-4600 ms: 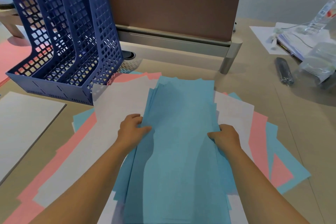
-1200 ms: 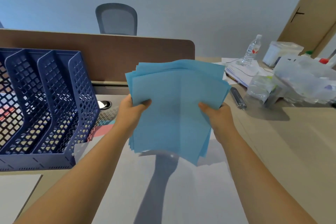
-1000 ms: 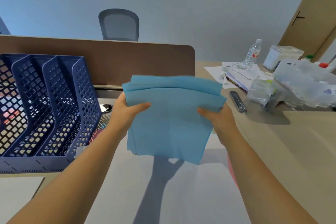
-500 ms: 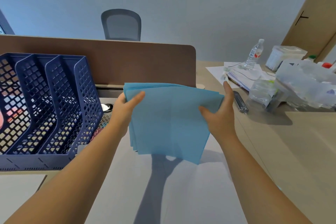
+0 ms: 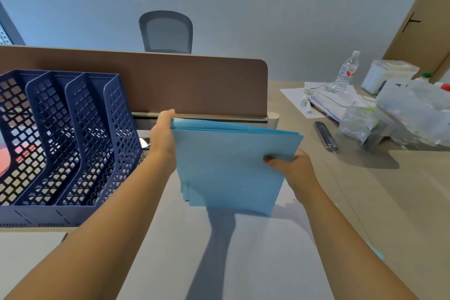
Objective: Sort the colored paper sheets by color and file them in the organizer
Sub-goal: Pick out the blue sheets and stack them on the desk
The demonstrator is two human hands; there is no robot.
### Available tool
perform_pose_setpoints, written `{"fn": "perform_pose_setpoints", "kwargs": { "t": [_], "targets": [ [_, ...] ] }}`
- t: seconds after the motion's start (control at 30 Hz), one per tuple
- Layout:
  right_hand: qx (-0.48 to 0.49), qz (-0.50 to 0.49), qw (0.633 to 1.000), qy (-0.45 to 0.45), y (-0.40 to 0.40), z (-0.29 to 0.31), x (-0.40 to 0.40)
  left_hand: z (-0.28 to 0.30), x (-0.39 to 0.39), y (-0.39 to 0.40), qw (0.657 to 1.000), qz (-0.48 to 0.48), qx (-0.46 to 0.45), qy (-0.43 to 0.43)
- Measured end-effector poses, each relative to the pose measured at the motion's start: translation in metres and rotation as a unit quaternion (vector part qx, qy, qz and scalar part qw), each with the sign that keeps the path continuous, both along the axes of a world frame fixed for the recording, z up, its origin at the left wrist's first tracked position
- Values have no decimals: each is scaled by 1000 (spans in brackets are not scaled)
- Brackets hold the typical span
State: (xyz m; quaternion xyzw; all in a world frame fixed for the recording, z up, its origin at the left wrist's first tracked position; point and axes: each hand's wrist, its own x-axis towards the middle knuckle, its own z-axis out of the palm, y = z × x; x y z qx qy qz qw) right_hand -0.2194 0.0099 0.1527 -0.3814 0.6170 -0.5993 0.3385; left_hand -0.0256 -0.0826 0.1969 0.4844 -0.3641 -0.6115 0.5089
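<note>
Head view. A stack of blue sheets (image 5: 231, 165) was held upright above the surface (image 5: 401, 202), just right of the organizer (image 5: 73, 139) and not touching it. The left hand (image 5: 163, 139) lay flat along the stack's left edge, its fingers (image 5: 168, 114) extended and reaching the top corner; whether the thumb gripped behind the paper could not be told. The right hand (image 5: 292, 165) pinched the stack's right edge, thumb on the near face and the remaining fingers curled behind. The stack's lower edge hung over white sheets (image 5: 243, 263) spread on the surface. The organizer, a dark blue lattice rack with three upright compartments, stood at left; something pink showed through its mesh, though its exact place could not be told. Behind stood a brown divider panel (image 5: 194, 85) and a grey chair (image 5: 166, 31). At right lay a water bottle (image 5: 345, 73), loose papers (image 5: 328, 102), a dark pen-like object (image 5: 326, 136) and clear plastic bags (image 5: 414, 114).
</note>
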Motion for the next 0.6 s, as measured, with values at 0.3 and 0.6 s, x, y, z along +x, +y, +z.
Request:
{"fn": "perform_pose_setpoints", "kwargs": {
  "t": [0.3,0.6],
  "targets": [
    [-11,-47,995,-82,-10,-13,-4,-50,15,-21,971,-170,-138,-96],
    [33,-3,991,-129,-4,-58,-7,-117,9,-25,977,-148,-79,-128]
  ]
}}
